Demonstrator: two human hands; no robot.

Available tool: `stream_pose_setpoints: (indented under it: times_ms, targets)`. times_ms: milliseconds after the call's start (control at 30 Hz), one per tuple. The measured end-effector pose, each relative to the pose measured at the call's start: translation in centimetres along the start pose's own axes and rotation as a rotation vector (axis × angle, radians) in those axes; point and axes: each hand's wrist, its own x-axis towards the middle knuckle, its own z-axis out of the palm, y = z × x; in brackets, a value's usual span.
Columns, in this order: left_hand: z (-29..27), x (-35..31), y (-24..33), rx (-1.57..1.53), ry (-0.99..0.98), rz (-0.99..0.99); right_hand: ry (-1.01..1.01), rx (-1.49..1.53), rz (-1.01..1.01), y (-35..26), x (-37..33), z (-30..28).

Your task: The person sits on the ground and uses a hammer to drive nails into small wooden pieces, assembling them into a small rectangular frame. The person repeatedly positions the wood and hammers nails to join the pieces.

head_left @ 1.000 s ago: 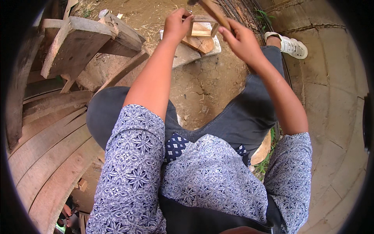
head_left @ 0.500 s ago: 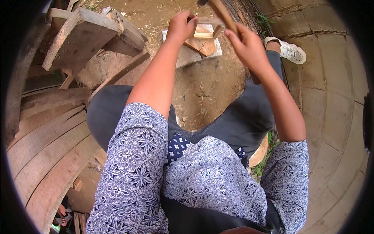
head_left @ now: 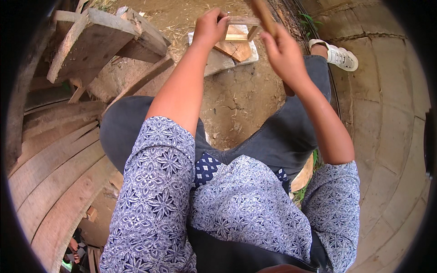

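Small pale wood strips form a little wooden frame [head_left: 243,21] at the top centre. It rests on a brown wood offcut [head_left: 239,51], which lies over a whitish block [head_left: 253,55]. My left hand [head_left: 210,28] is closed on the frame's left end, fingertips at its top strip; whether it also pinches a nail is too small to tell. Just right of the frame, my right hand [head_left: 286,53] grips a hammer by its wooden handle [head_left: 264,17]. The hammer's head is cut off by the top edge of the view.
Rough planks [head_left: 98,43] jut out at the upper left, and curved-looking boards [head_left: 59,182] line the left side. A wall of big blocks [head_left: 378,118] rises on the right, beside my white shoe [head_left: 342,58]. Bare earth [head_left: 227,102] lies between my knees.
The hammer has moved up, taking its head out of view. My right hand has shifted slightly left. My left hand stays at the frame's end, a little higher.
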Motion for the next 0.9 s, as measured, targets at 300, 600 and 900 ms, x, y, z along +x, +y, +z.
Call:
stream_pose_setpoints:
  times_ms: [300,600,900]
  targets:
    - [-0.1,0.0,-0.6,0.034,0.015,0.033,0.099,0.036,-0.04,-0.3,0.9,0.4]
    - [-0.4,-0.2,0.0,0.045,0.025,0.053,0.003,0.005,-0.021,-0.7,0.7,-0.1]
    - [-0.2,-0.1,-0.1,-0.06,-0.078,-0.071,-0.01,0.08,0.13,2.7,1.8,0.7]
